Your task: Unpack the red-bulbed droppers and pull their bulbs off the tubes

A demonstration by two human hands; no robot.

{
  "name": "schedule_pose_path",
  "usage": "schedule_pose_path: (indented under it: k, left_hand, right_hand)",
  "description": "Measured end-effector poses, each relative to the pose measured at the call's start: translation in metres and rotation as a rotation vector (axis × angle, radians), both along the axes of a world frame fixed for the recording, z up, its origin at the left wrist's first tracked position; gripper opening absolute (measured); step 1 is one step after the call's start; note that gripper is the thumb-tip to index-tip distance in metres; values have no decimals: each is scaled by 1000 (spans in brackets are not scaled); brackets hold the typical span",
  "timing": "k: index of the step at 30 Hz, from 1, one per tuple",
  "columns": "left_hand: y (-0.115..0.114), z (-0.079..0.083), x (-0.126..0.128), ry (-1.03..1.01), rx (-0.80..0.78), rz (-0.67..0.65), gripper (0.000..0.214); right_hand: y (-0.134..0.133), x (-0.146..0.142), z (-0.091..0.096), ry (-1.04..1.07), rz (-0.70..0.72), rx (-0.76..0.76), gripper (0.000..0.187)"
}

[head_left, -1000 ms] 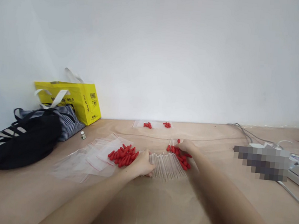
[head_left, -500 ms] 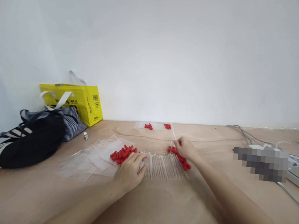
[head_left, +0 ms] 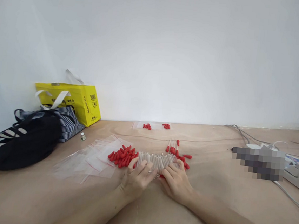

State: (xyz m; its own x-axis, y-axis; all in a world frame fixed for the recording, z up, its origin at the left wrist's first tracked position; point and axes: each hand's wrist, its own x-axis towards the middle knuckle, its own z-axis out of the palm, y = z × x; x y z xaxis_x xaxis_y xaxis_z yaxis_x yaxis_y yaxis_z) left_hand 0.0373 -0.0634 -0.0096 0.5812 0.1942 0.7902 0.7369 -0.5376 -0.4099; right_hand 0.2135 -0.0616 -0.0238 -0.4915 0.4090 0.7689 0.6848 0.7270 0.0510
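A row of clear glass dropper tubes lies side by side on the table. At its near left, my left hand has its fingers curled, thumb and forefinger closed on a glass tube whose end shows between my hands. My right hand is close beside it, fingers bent over the row's right part, with a red rubber bulb at its fingertips. A pile of red rubber bulbs lies left of the row. Past my right hand are several droppers with red bulbs fitted and more loose red bulbs.
Clear zip bags are spread at the left. A bag with red-bulbed droppers lies by the wall. Further left are a small bottle, a yellow bag and a black bag. Cables and a power strip lie right.
My right hand has come back toward me from the fitted droppers to meet my left hand. A red bulb now shows between them. The view has shifted slightly.
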Motion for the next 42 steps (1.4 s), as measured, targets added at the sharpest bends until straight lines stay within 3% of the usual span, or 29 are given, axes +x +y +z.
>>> schedule_pose_path:
  k: [5,11,20,25,31,34,36,39,42]
  left_hand:
    - [-1,-1,-3,79,-101,-10,25]
    - [-7,1,-6,64,-132,-30,21]
    - [-10,0,-5,37,-137,-97,25]
    - [-10,0,-4,14,-131,-99,28]
    - [-10,-2,-3,-5,-137,-93,28]
    - [-9,0,-12,-63,-150,-65,28]
    - [-8,4,-22,-139,-199,-6,26]
    - [-3,13,-31,-275,-393,24,22]
    - [8,22,-29,-400,-706,41,22]
  right_hand:
    - [-7,-5,3,62,-33,25,17]
    - [-8,2,6,65,25,62,18]
    - [-5,19,0,-113,146,312,8]
    - [-7,22,-5,-124,125,349,8]
    - [-10,18,-5,-30,90,222,18]
    - [-9,23,2,30,101,136,22]
    - [-3,32,8,130,28,40,23]
    - [12,49,14,283,-210,-180,25]
    - [26,62,16,305,-416,-428,31]
